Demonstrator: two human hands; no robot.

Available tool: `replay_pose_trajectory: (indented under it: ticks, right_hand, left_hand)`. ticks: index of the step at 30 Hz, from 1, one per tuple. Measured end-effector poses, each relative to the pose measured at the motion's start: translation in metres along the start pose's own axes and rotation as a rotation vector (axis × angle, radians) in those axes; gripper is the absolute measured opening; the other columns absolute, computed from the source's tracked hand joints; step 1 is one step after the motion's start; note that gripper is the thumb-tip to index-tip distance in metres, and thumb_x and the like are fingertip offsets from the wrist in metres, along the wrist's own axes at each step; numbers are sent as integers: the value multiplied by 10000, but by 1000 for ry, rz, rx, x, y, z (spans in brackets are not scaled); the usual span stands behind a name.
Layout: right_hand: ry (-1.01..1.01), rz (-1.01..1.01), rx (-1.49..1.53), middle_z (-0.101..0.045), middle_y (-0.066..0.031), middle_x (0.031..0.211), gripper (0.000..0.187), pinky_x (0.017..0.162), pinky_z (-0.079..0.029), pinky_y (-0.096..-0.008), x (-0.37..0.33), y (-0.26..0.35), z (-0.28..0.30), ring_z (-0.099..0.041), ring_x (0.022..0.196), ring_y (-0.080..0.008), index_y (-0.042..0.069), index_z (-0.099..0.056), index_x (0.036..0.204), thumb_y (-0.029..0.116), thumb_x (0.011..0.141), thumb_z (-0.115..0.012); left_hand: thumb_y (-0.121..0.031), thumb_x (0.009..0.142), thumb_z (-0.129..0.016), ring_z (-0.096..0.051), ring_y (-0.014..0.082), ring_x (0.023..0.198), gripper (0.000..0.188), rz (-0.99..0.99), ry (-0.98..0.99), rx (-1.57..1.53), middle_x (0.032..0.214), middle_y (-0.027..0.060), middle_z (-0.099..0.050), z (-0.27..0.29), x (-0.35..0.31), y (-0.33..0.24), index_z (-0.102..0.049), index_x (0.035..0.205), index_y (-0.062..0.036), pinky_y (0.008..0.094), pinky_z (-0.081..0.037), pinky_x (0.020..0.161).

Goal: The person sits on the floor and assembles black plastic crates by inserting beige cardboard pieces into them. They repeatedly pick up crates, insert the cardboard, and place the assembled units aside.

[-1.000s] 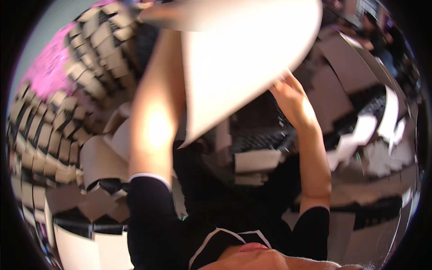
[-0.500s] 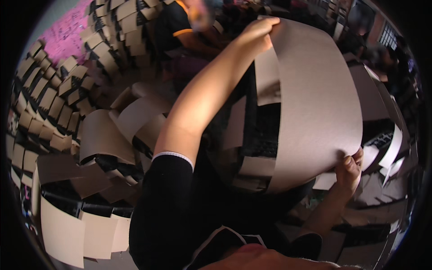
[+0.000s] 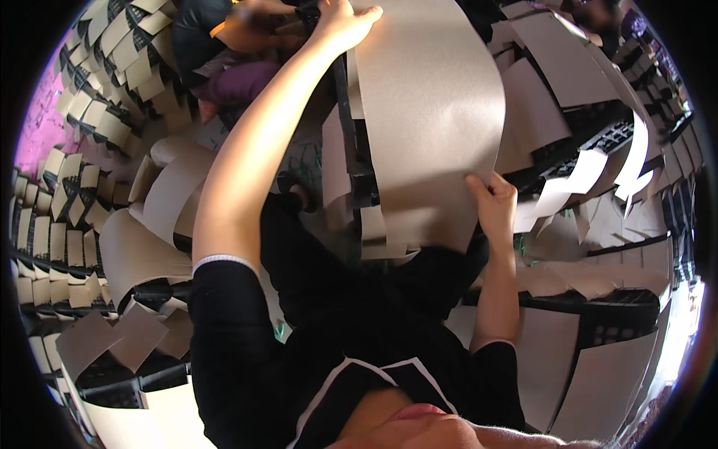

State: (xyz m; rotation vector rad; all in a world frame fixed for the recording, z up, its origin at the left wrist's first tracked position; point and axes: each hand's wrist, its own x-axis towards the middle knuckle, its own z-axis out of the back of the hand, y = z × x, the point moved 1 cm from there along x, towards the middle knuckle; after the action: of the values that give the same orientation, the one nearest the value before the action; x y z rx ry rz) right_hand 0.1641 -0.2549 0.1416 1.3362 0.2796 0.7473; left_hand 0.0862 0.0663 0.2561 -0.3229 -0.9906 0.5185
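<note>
A large grey-brown cardboard sheet (image 3: 434, 112) bows out in front of me, over black plastic crates (image 3: 365, 191) stacked between smaller cardboard pieces. My left hand (image 3: 345, 24) is closed at the sheet's far left edge with its thumb stretched across; some fingers are cut off by the picture's top. At the near right edge, my right hand (image 3: 496, 203) grips the sheet, thumb on its upper face and the other fingers partly hidden. The sheet hides most of the crates under it.
Cardboard-covered crates (image 3: 112, 45) rise in rows at the left, and rolled sheets (image 3: 142, 247) lie nearer. Another person (image 3: 239, 37) sits at the far left of the stack. More crates with loose cardboard (image 3: 576, 67) stand on the right; flat sheets (image 3: 609, 389) lie near right.
My view has turned, so the sheet and both hands appear farther left and higher. Both hands stay on the sheet. More of the crates on the right shows now.
</note>
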Motion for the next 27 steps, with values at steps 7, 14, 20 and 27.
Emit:
replay_pose_trajectory:
  ticks: [7, 14, 20, 27]
  right_hand:
    - [-74, 63, 63, -447, 65, 595, 105, 505, -329, -212, -3, -9, -10, -369, 592, -19, -38, -615, 832, 61, 814, -646]
    - [-121, 191, -216, -286, -1, 526, 295, 437, -217, -269, 9, -25, 0, -253, 541, -51, -10, -418, 638, 89, 807, -639]
    - [-64, 191, -57, -411, 47, 583, 342, 519, -280, -242, 8, -30, -1, -329, 603, -48, -18, -522, 704, 262, 855, -647]
    - [-76, 85, 60, -557, 34, 659, 295, 609, -344, -227, 3, -40, 7, -414, 655, -47, -32, -619, 799, 256, 845, -665]
  left_hand:
    - [-360, 761, -662, -366, 358, 1184, 483, -624, 124, 68, 1312, 145, -404, 65, -118, -91, -537, 1165, -127, 504, -331, 957]
    - [-87, 704, -647, -561, 291, 858, 516, 12, -66, -162, 1055, 200, -520, 34, -51, 50, -482, 1180, 24, 369, -474, 774]
    - [-305, 692, -758, -500, 411, 1091, 700, 237, 311, 44, 1207, 234, -526, -24, -19, 86, -446, 1277, -80, 451, -433, 922]
    - [-255, 831, -615, -488, 161, 450, 292, -171, -147, -251, 529, 107, -528, -15, 75, 24, -568, 658, -24, 323, -391, 477]
